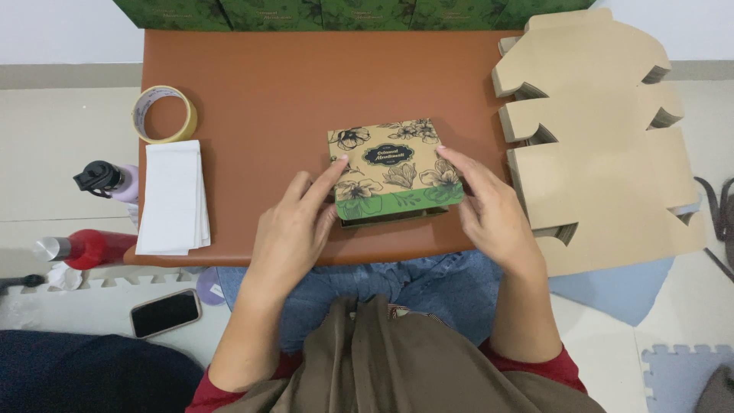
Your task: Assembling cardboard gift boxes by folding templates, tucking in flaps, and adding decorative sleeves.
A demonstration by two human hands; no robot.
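Note:
A small square box (394,168) with a tan lid, black flower drawings and a green front band sits near the front edge of a brown table (290,92). My left hand (294,229) grips the box's left side, with the index finger laid up along its left edge. My right hand (489,210) holds the right side, fingers on the lid's right corner. The box lies flat, its front slightly raised over a dark base.
A stack of flat die-cut cardboard blanks (596,130) covers the table's right end. A tape roll (164,115) and a pile of white paper strips (173,197) lie at the left. Green boxes (321,14) line the far edge. Bottles (107,180) and a phone (165,312) rest on the floor.

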